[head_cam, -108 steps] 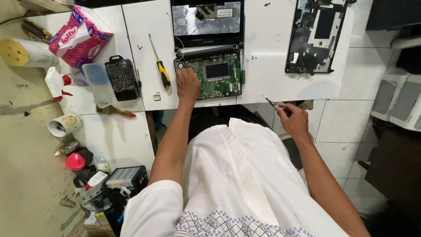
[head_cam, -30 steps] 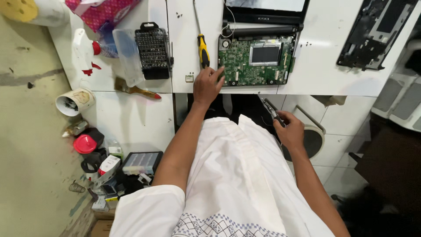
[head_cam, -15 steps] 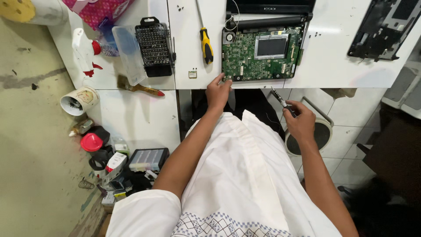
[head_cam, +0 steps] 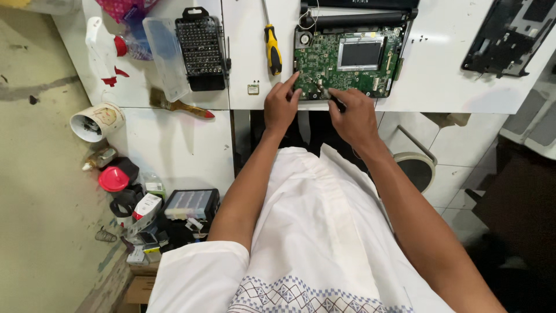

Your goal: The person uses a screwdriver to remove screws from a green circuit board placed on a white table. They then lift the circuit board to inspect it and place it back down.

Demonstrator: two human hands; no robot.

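An opened laptop with its green circuit board (head_cam: 347, 61) exposed lies on the white table (head_cam: 440, 75). My left hand (head_cam: 281, 107) rests at the board's near left corner, index finger touching its edge. My right hand (head_cam: 353, 113) is closed around a thin dark tool (head_cam: 337, 104), probably a small screwdriver, its tip at the board's near edge.
A yellow-handled screwdriver (head_cam: 272, 49) lies left of the board. Further left are a black bit set (head_cam: 201, 49) and its clear lid (head_cam: 164, 55), a white spray bottle (head_cam: 101, 49) and a brush (head_cam: 182, 106). A black laptop cover (head_cam: 509, 35) lies far right. Clutter crowds the floor at left.
My right hand rose from my lap side up to the board's near edge with the thin tool. My left hand shifted slightly onto the board's corner. The view moved closer.
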